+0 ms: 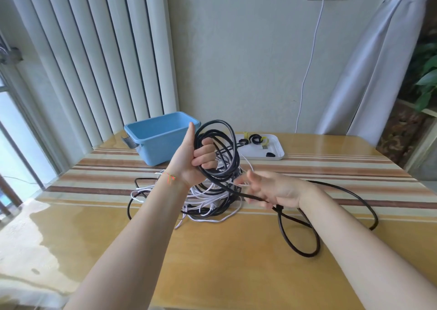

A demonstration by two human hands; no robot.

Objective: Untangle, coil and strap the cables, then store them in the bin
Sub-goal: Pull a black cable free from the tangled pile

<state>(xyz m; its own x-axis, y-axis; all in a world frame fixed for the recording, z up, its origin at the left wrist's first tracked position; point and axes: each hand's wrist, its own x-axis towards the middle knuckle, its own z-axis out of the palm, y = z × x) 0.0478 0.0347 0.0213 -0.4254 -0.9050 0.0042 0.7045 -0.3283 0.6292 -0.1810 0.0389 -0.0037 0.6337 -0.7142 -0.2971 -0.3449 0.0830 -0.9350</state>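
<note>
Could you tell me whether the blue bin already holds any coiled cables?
No, the blue bin shows only bare inner walls, while the black cable coil is in the left hand.

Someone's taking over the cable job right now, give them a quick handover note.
Left hand grips the half-wound black coil, raised above the table.
Right hand feeds the same cable's loose tail, which loops across the table.
Tangled pile of white and black cables lies beneath the hands.
Blue bin looks empty; straps sit on the white tray.
Left: finish coiling, strap, bin, then the pile.
</note>
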